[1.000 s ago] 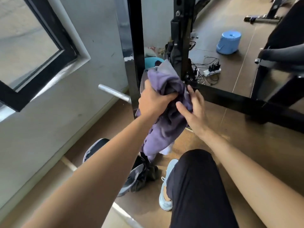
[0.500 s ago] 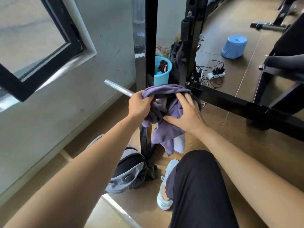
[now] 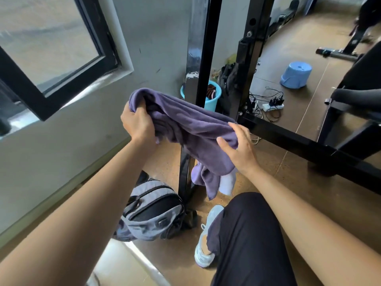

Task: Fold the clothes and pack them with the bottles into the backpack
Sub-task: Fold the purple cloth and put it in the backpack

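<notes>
A purple garment (image 3: 185,122) hangs stretched in the air between my two hands, its loose end drooping toward the floor. My left hand (image 3: 137,124) grips one bunched end of it at the upper left. My right hand (image 3: 239,145) holds the other end, thumb under the cloth and fingers over its edge. Below, on the floor next to my left forearm, lies a grey and black backpack (image 3: 152,213). No bottles are in view.
A black metal rack upright (image 3: 201,58) and its floor beam (image 3: 299,141) stand just behind the garment. A teal bucket (image 3: 212,98), a power strip with cables (image 3: 272,105) and a blue stool (image 3: 295,74) lie beyond. My knee (image 3: 247,234) and shoe (image 3: 206,240) are below.
My hands have moved apart, the left one going left and up, so the bunched purple garment is now spread out between them. The view has shifted slightly.
</notes>
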The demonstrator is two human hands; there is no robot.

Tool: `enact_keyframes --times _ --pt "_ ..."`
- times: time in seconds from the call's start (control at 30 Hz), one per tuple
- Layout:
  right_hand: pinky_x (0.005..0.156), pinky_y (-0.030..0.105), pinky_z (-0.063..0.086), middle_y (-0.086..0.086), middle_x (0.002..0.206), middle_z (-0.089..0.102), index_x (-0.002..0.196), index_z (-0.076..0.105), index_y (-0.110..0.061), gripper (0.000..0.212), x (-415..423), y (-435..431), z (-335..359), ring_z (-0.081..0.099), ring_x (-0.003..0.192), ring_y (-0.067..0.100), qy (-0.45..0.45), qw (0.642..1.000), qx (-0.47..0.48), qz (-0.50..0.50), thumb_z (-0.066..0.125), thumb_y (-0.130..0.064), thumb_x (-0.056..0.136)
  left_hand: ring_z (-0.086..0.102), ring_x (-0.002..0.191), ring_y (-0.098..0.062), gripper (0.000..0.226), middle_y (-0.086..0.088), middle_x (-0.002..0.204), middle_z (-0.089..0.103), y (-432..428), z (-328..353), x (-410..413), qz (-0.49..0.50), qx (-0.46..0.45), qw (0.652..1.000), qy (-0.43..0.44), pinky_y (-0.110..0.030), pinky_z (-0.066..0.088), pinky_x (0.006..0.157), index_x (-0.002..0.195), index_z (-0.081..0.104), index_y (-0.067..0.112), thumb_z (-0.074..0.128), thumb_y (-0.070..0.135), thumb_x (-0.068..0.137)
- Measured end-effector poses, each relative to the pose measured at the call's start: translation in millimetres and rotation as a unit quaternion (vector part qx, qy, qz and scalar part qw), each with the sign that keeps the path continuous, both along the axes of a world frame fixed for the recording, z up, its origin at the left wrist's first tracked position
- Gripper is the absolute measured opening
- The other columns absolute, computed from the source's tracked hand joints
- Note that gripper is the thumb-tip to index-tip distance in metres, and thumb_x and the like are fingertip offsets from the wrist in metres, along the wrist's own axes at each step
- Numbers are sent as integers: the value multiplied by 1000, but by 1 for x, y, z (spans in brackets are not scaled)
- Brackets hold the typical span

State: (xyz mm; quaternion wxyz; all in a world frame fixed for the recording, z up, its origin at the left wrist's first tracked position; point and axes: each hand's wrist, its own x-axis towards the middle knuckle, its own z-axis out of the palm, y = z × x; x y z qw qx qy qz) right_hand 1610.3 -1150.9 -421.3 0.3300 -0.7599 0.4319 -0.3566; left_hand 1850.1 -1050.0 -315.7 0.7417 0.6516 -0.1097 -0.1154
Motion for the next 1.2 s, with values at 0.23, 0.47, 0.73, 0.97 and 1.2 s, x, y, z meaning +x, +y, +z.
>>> enact_keyframes --times 0.23,0.47,0.73,0.97,1.2 --pt "109 50 42 4 157 33 158 3 -39 116 3 -1 -1 39 141 31 145 988 23 40 83 -43 75 63 99 -17 22 1 108 72 49 -4 15 204 37 978 37 -13 37 72 113 70 23 53 25 100" --pt "100 48 43 3 147 43 150 40 -29 82 7 -5 -16 44 127 35 287 955 -69 36 77 -46 79 61 103 -11 36 9 117 69 90 -20 26 247 85 965 24 -16 37 82 130 65 30 47 28 100" --pt "95 49 48 5 133 57 129 63 -17 52 10 -5 -20 54 116 37 215 968 -124 24 71 -4 79 61 81 -12 27 0 90 68 109 -19 44 69 45 996 -46 -27 51 76 99 75 16 52 15 85" --pt "86 36 44 19 108 63 104 71 2 31 33 30 34 55 100 32 14 932 -360 34 59 -7 76 58 71 -9 25 4 78 65 113 -36 11 -14 45 998 -36 -22 50 68 83 69 16 49 3 91" --pt "75 42 44 6 112 61 111 67 -17 51 40 36 -6 58 99 35 308 900 -290 107 76 -5 62 59 76 -17 27 2 78 66 122 -41 0 -26 51 998 -15 -35 50 73 76 70 26 53 10 91"
